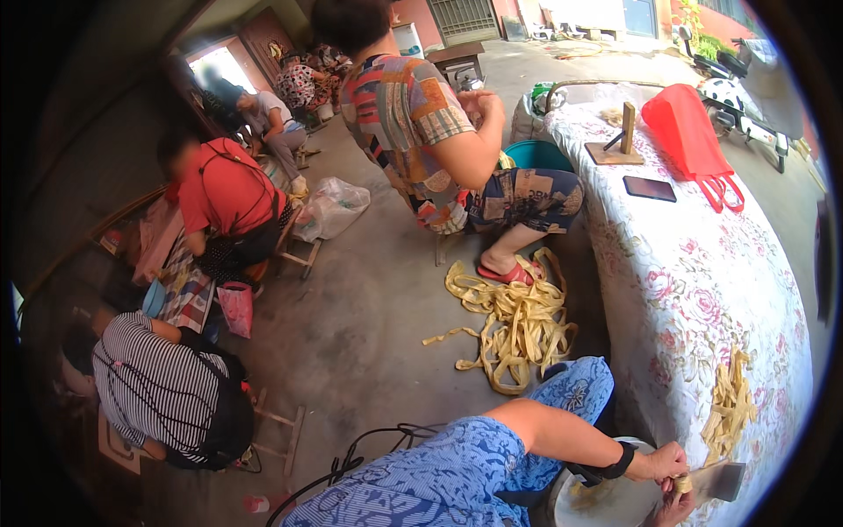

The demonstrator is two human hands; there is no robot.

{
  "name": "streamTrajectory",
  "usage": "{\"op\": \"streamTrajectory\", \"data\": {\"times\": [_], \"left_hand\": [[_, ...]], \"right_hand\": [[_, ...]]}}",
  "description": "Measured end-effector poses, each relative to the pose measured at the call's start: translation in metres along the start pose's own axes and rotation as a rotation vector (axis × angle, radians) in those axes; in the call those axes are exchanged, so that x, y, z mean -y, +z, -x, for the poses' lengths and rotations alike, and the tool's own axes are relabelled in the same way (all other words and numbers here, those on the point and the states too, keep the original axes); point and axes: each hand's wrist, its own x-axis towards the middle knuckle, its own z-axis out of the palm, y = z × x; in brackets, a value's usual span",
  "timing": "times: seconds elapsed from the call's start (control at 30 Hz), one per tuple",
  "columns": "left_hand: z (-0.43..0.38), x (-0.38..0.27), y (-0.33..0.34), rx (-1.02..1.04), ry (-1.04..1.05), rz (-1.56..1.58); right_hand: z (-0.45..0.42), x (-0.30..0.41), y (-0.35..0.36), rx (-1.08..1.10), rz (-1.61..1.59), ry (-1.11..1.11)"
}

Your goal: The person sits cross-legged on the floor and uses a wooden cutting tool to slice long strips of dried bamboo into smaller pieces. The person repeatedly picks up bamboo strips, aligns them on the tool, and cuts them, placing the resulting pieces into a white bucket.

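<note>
At the lower right, my left hand (664, 460), with a black band on its wrist, pinches a small folded piece of yellow strip (683, 485). Just below it, my right hand (677, 508) holds the same piece, partly cut off by the picture's edge. Beside both hands stands a flat grey metal plate (723, 481) on the cloth-covered table. A round, pale basin (596, 497) lies under my hands, with some yellowish matter inside. More yellow strips (728, 405) lie in a loose heap on the floral tablecloth (698, 303), close beyond my hands.
A tangle of yellow strips (517, 316) lies on the floor near a seated person's red sandal (510, 271). The table also holds a wooden stand (618, 148), a phone (649, 188) and a red bag (688, 132). Several people sit at left; black cables (355, 454) run beside me.
</note>
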Motion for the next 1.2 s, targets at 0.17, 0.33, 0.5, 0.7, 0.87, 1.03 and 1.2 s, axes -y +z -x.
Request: {"op": "streamTrajectory", "data": {"times": [0.17,0.33,0.5,0.7,0.87,1.03,1.2], "left_hand": [[0.042,-0.051,-0.002,0.021,0.081,-0.181],[0.039,-0.026,-0.008,-0.133,0.565,-0.958],[0.033,-0.040,0.003,-0.159,0.397,-0.548],[0.039,-0.066,-0.019,0.189,-0.178,-0.061],[0.043,-0.094,-0.010,0.305,-0.242,-0.211],[0.039,-0.083,-0.007,0.434,-0.218,-0.311],[0.039,-0.089,0.004,0.438,-0.170,-0.499]], "right_hand": [[-0.002,-0.014,0.003,0.078,0.046,-0.092],[0.005,-0.010,0.010,0.197,0.078,-0.009],[0.005,-0.035,0.008,0.041,-0.157,-0.235],[-0.005,-0.014,-0.024,-0.162,-0.865,-0.089],[-0.007,-0.033,-0.033,-0.107,-0.952,0.293],[0.010,-0.022,-0.015,0.147,-1.007,0.333],[0.011,-0.014,-0.011,-0.041,-0.961,0.409]]}}
